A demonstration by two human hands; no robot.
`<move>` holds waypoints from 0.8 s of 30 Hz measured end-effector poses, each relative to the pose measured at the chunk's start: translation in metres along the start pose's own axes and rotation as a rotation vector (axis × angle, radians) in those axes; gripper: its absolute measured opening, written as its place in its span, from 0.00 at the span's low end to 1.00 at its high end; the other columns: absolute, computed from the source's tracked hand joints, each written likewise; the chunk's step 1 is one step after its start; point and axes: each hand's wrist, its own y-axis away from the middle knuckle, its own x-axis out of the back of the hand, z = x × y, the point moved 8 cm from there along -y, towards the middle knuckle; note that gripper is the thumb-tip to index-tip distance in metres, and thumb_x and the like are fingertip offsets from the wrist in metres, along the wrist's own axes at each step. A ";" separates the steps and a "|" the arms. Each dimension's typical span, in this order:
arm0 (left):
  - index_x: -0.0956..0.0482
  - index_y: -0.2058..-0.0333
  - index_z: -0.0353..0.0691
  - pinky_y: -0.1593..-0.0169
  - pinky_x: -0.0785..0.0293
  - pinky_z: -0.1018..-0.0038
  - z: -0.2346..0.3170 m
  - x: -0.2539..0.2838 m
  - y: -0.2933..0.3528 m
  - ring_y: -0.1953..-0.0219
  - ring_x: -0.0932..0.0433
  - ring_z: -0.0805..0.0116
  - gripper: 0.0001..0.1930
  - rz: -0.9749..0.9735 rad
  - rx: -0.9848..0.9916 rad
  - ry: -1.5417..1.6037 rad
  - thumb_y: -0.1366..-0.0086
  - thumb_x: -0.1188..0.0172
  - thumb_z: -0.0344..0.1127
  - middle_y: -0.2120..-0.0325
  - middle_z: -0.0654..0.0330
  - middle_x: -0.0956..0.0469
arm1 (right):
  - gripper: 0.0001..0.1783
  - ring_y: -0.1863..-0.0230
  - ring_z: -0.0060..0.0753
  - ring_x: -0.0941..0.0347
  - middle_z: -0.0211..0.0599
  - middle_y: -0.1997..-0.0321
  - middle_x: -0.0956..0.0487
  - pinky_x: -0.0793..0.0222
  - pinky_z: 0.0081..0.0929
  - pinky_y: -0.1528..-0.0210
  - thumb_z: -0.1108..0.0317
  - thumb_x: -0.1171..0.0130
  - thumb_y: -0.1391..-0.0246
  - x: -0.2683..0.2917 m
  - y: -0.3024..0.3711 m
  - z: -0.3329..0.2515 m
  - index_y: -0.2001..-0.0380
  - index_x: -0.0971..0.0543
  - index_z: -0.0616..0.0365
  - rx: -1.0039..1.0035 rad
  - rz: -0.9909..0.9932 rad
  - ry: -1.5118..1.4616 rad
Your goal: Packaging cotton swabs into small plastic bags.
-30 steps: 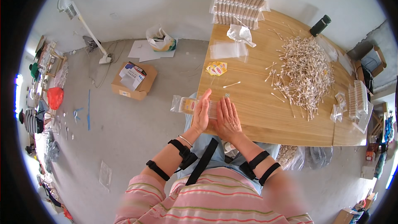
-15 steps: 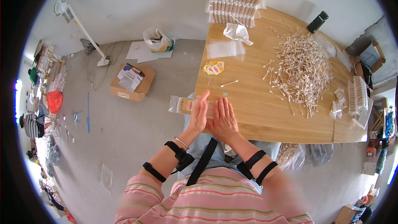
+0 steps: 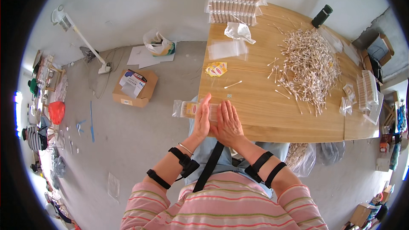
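A clear pack of cotton swabs with a yellow label lies at the table's near left edge, its left end sticking out past the edge. My left hand stands on its side across the pack, fingers stretched out. Flat over the pack's right part rests my right hand, fingers straight and pointing away from me. The hands hide the middle and right end of the pack. Beyond them lie a single loose swab and several yellow labels.
A large heap of loose swabs covers the table's right half. Stacked filled packs stand at the back, near flat clear bags and a crumpled white bag. A black bottle stands far right. An open cardboard box sits on the floor.
The view has shifted slightly. Both hands stay on the pack with their pose nearly the same; the right hand's fingers look a little more spread over it.
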 end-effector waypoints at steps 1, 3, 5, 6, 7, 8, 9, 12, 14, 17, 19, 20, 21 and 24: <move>0.50 0.35 0.30 0.30 0.60 0.66 0.001 -0.001 0.001 0.31 0.54 0.60 0.33 -0.024 -0.006 -0.017 0.26 0.69 0.54 0.33 0.50 0.51 | 0.43 0.27 0.57 0.60 0.61 0.31 0.51 0.65 0.45 0.28 0.47 0.54 0.43 0.001 0.000 0.000 0.37 0.47 0.75 -0.019 0.017 -0.003; 0.50 0.35 0.30 0.30 0.60 0.66 0.000 -0.001 0.000 0.31 0.54 0.60 0.33 -0.021 -0.005 -0.045 0.26 0.69 0.54 0.33 0.50 0.51 | 0.43 0.27 0.57 0.60 0.61 0.31 0.51 0.65 0.46 0.28 0.47 0.54 0.43 0.002 -0.001 -0.001 0.37 0.47 0.75 -0.042 0.035 -0.008; 0.50 0.35 0.30 0.30 0.60 0.66 0.000 -0.002 0.000 0.31 0.55 0.60 0.33 -0.020 -0.005 -0.073 0.26 0.69 0.53 0.33 0.50 0.51 | 0.43 0.27 0.57 0.62 0.62 0.31 0.52 0.66 0.46 0.28 0.48 0.55 0.43 -0.001 -0.003 -0.001 0.37 0.47 0.75 -0.083 0.015 0.007; 0.47 0.36 0.30 0.31 0.56 0.67 0.001 -0.001 0.000 0.32 0.51 0.61 0.33 0.024 -0.043 -0.144 0.27 0.68 0.54 0.34 0.50 0.48 | 0.43 0.27 0.57 0.62 0.62 0.31 0.52 0.66 0.46 0.28 0.48 0.55 0.43 -0.003 -0.003 -0.001 0.37 0.47 0.75 -0.086 0.015 0.007; 0.44 0.37 0.29 0.32 0.52 0.68 0.003 0.001 0.000 0.33 0.47 0.61 0.34 0.068 -0.081 -0.214 0.27 0.66 0.55 0.36 0.49 0.44 | 0.43 0.27 0.57 0.62 0.62 0.31 0.51 0.67 0.46 0.28 0.48 0.55 0.43 -0.005 -0.004 -0.002 0.37 0.47 0.75 -0.095 0.013 0.006; 0.44 0.37 0.29 0.32 0.52 0.68 0.001 0.000 -0.001 0.33 0.47 0.61 0.34 0.064 -0.081 -0.214 0.27 0.66 0.55 0.36 0.49 0.44 | 0.42 0.27 0.57 0.63 0.62 0.31 0.51 0.68 0.47 0.28 0.49 0.56 0.42 -0.006 -0.004 -0.001 0.37 0.47 0.75 -0.104 0.011 0.005; 0.44 0.37 0.30 0.32 0.52 0.68 -0.003 0.002 -0.003 0.33 0.47 0.61 0.33 0.072 -0.054 -0.080 0.27 0.66 0.55 0.35 0.49 0.44 | 0.42 0.27 0.57 0.63 0.62 0.31 0.51 0.68 0.47 0.28 0.49 0.56 0.42 -0.004 -0.005 -0.002 0.37 0.47 0.75 -0.105 0.012 0.003; 0.44 0.37 0.30 0.32 0.53 0.68 -0.005 0.003 -0.001 0.32 0.48 0.60 0.33 0.068 -0.030 0.039 0.27 0.67 0.54 0.35 0.50 0.45 | 0.42 0.27 0.57 0.65 0.62 0.30 0.52 0.69 0.46 0.27 0.48 0.58 0.42 -0.004 -0.005 -0.003 0.37 0.48 0.75 -0.103 -0.021 0.014; 0.44 0.37 0.30 0.32 0.53 0.68 -0.003 0.003 -0.003 0.32 0.48 0.60 0.33 0.053 -0.036 0.026 0.27 0.67 0.54 0.35 0.50 0.45 | 0.43 0.26 0.57 0.66 0.62 0.30 0.53 0.71 0.46 0.27 0.47 0.60 0.41 -0.007 -0.005 -0.003 0.36 0.49 0.75 -0.095 -0.061 0.016; 0.44 0.37 0.30 0.33 0.51 0.67 0.004 0.002 -0.001 0.33 0.48 0.60 0.31 0.042 -0.031 -0.136 0.26 0.66 0.52 0.36 0.49 0.43 | 0.43 0.26 0.57 0.66 0.61 0.29 0.54 0.72 0.45 0.27 0.45 0.62 0.40 -0.008 -0.004 -0.005 0.36 0.49 0.75 -0.086 -0.076 0.040; 0.43 0.38 0.29 0.33 0.50 0.66 0.012 0.002 0.001 0.33 0.47 0.59 0.30 0.042 -0.031 -0.243 0.26 0.65 0.51 0.36 0.48 0.42 | 0.43 0.26 0.57 0.67 0.61 0.29 0.54 0.72 0.45 0.27 0.46 0.61 0.41 -0.009 -0.005 -0.003 0.36 0.49 0.75 -0.086 -0.077 0.060; 0.43 0.38 0.29 0.33 0.50 0.66 0.016 0.004 0.003 0.33 0.47 0.59 0.30 0.046 -0.030 -0.244 0.26 0.65 0.51 0.36 0.48 0.42 | 0.44 0.26 0.57 0.67 0.61 0.29 0.55 0.72 0.45 0.27 0.46 0.60 0.41 -0.010 -0.004 -0.003 0.36 0.49 0.75 -0.088 -0.077 0.079; 0.43 0.38 0.30 0.33 0.49 0.64 0.026 0.009 0.004 0.33 0.47 0.57 0.29 0.040 -0.062 -0.333 0.26 0.64 0.49 0.37 0.47 0.42 | 0.44 0.26 0.57 0.67 0.61 0.29 0.55 0.72 0.45 0.27 0.46 0.60 0.41 -0.010 -0.005 -0.004 0.36 0.49 0.75 -0.082 -0.076 0.077; 0.43 0.38 0.31 0.33 0.49 0.62 0.044 0.043 0.001 0.33 0.47 0.51 0.27 0.082 -0.176 -0.634 0.27 0.60 0.45 0.37 0.45 0.41 | 0.45 0.26 0.56 0.68 0.60 0.29 0.56 0.73 0.45 0.27 0.46 0.57 0.42 -0.008 -0.006 -0.003 0.36 0.51 0.75 -0.098 -0.065 0.001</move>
